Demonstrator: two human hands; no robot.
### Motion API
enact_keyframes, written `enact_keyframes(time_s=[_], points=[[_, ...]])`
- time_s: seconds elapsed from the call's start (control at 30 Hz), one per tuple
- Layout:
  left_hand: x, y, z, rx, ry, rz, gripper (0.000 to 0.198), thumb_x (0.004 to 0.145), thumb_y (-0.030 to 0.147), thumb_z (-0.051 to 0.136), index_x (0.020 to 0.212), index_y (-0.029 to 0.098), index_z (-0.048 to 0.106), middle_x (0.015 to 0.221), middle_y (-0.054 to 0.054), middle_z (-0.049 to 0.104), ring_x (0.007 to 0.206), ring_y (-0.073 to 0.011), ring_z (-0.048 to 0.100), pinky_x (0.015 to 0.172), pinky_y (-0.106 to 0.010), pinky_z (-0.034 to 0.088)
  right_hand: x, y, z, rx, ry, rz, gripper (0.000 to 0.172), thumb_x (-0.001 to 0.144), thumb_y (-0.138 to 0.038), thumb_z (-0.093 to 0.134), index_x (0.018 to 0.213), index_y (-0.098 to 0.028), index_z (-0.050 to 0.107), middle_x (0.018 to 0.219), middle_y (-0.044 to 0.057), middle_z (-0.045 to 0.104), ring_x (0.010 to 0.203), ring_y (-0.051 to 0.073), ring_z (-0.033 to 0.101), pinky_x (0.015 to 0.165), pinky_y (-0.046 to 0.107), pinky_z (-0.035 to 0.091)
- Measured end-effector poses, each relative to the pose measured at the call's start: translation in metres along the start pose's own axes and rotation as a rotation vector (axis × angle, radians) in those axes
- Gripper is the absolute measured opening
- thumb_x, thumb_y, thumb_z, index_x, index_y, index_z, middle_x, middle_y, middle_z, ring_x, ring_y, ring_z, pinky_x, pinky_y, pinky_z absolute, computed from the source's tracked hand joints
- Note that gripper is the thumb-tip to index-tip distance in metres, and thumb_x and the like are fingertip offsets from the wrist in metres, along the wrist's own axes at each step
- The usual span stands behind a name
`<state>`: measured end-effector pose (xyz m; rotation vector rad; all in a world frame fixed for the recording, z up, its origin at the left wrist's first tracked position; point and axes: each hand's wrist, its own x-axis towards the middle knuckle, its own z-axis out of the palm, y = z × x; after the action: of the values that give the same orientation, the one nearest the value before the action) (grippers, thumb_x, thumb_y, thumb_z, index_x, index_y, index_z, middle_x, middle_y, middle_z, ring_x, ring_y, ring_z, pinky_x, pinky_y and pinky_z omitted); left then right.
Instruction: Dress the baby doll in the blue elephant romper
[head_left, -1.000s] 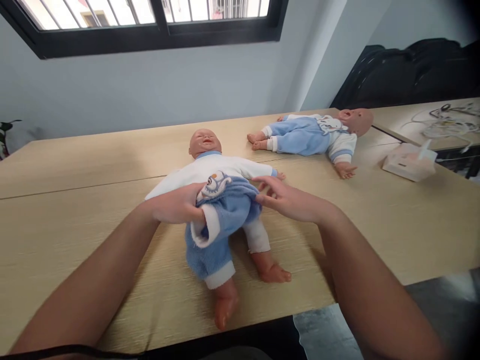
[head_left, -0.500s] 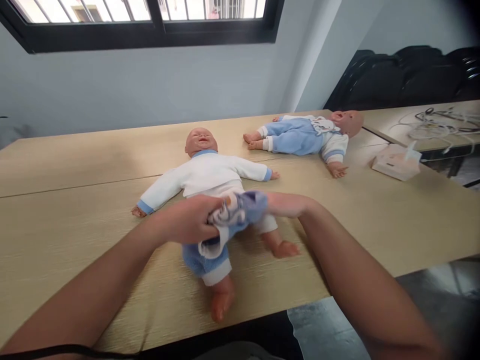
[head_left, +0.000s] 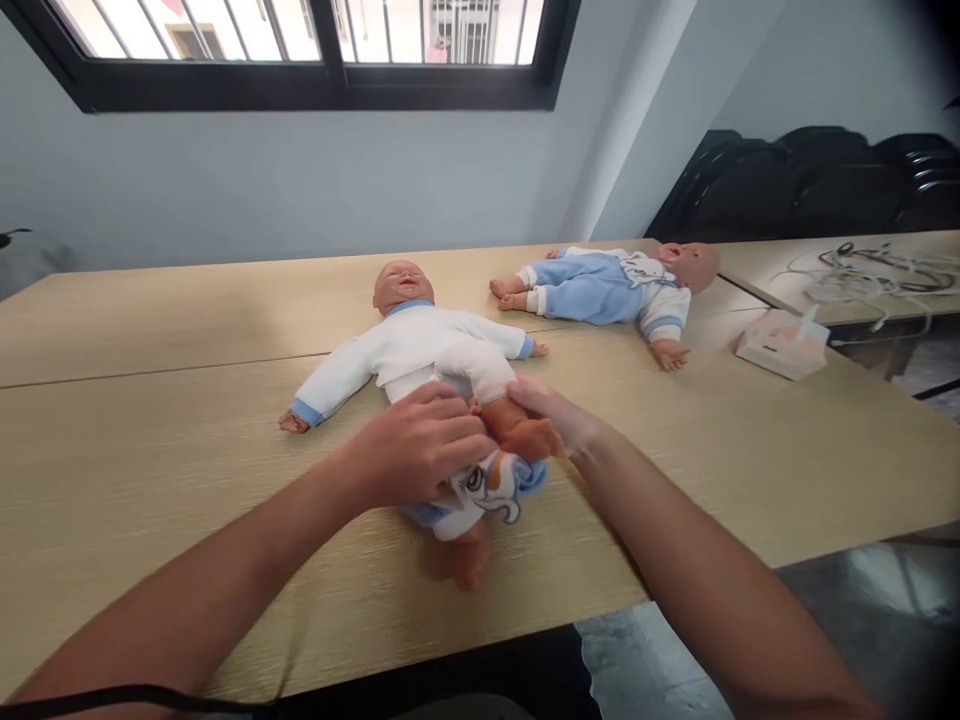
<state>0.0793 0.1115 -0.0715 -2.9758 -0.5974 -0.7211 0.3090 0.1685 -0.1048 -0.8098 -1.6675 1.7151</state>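
Observation:
A baby doll (head_left: 420, 345) in a white long-sleeved top with blue cuffs lies on its back, head away from me. Blue-and-white overalls (head_left: 495, 485) with an animal face on the bib are bunched around its lower legs. My left hand (head_left: 424, 445) is closed on the overalls, over the doll's lap. With my right hand (head_left: 536, 400) I grip the doll's leg (head_left: 491, 385), which is raised and bent, its foot over the bunched cloth. The other foot (head_left: 469, 560) pokes out of a white trouser cuff nearer the table's front edge.
A second doll (head_left: 600, 285) in blue overalls lies at the back right of the wooden table (head_left: 150, 450). Right of it stands a tissue box (head_left: 784, 343). Tangled cables (head_left: 877, 275) lie on another table, with black chairs (head_left: 810, 185) stacked behind.
My right hand has gone from the overalls to the doll's leg, which is now lifted and bent inward. My left hand has moved right with the cloth. The view has tilted slightly.

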Motion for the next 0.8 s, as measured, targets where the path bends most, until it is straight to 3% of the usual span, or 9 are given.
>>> enact_keyframes(time_s=[0.17,0.23,0.3,0.37,0.43,0.63,0.7,0.8], points=[[-0.007,-0.006,0.007,-0.026,0.488,-0.276,0.030,0.083,0.018,0.071,0.108,0.025,0.055,0.108,-0.006,0.068,0.101,-0.0237,0.061,0.094,-0.041,0.049,0.013,0.013,0.005,0.149,0.064,0.058,0.060,0.079,-0.052,0.087,0.124,-0.023,0.060,0.098,0.006,0.074,0.078,0.022,0.070,0.064,0.032,0.061],[-0.009,-0.003,0.013,0.085,0.614,-0.363,0.027,0.081,0.015,0.072,0.097,0.025,0.053,0.103,-0.004,0.063,0.097,-0.0230,0.057,0.090,-0.040,0.047,0.016,0.016,0.006,0.131,0.104,0.079,0.058,0.081,-0.053,0.085,0.124,-0.023,0.061,0.092,0.005,0.074,0.074,0.021,0.069,0.058,0.031,0.059],[-0.009,0.000,0.017,0.269,0.681,-0.325,0.025,0.081,0.011,0.071,0.085,0.025,0.051,0.095,-0.002,0.058,0.094,-0.0220,0.052,0.089,-0.039,0.044,0.016,0.016,0.007,0.095,0.160,0.098,0.057,0.081,-0.053,0.086,0.121,-0.022,0.061,0.087,0.004,0.074,0.069,0.020,0.067,0.053,0.029,0.056],[-0.006,0.000,0.016,0.406,0.707,-0.196,0.025,0.083,0.008,0.071,0.078,0.025,0.053,0.091,-0.001,0.055,0.094,-0.0218,0.049,0.088,-0.038,0.041,0.015,0.015,0.009,0.067,0.210,0.092,0.057,0.079,-0.052,0.088,0.119,-0.022,0.062,0.084,0.003,0.074,0.065,0.019,0.066,0.050,0.029,0.054],[-0.003,-0.002,0.012,0.404,0.696,-0.094,0.027,0.085,0.008,0.072,0.074,0.026,0.056,0.088,-0.001,0.058,0.093,-0.0220,0.047,0.086,-0.039,0.039,0.014,0.012,0.009,0.074,0.211,0.069,0.057,0.078,-0.052,0.088,0.120,-0.023,0.063,0.084,0.003,0.075,0.063,0.019,0.066,0.049,0.028,0.053],[-0.001,-0.013,-0.004,0.096,0.512,-0.089,0.026,0.088,0.006,0.070,0.077,0.025,0.055,0.084,0.003,0.069,0.084,-0.0175,0.058,0.083,-0.038,0.042,0.014,0.007,0.006,0.115,0.215,0.103,0.048,0.080,-0.060,0.082,0.104,-0.022,0.064,0.082,0.002,0.073,0.055,0.016,0.060,0.043,0.028,0.046],[-0.002,-0.014,-0.002,0.047,0.485,-0.093,0.023,0.086,0.010,0.073,0.082,0.025,0.056,0.083,0.003,0.069,0.078,-0.0160,0.059,0.080,-0.036,0.044,0.014,0.008,0.007,0.093,0.275,0.079,0.048,0.080,-0.059,0.082,0.104,-0.022,0.064,0.088,0.004,0.074,0.066,0.019,0.066,0.053,0.031,0.054],[-0.002,-0.014,0.005,0.106,0.564,-0.206,0.022,0.084,0.008,0.071,0.084,0.024,0.056,0.081,0.002,0.066,0.075,-0.0160,0.057,0.074,-0.033,0.044,0.015,0.011,0.013,0.027,0.408,0.019,0.058,0.071,-0.048,0.091,0.114,-0.022,0.061,0.114,0.008,0.075,0.097,0.026,0.071,0.080,0.037,0.061]])
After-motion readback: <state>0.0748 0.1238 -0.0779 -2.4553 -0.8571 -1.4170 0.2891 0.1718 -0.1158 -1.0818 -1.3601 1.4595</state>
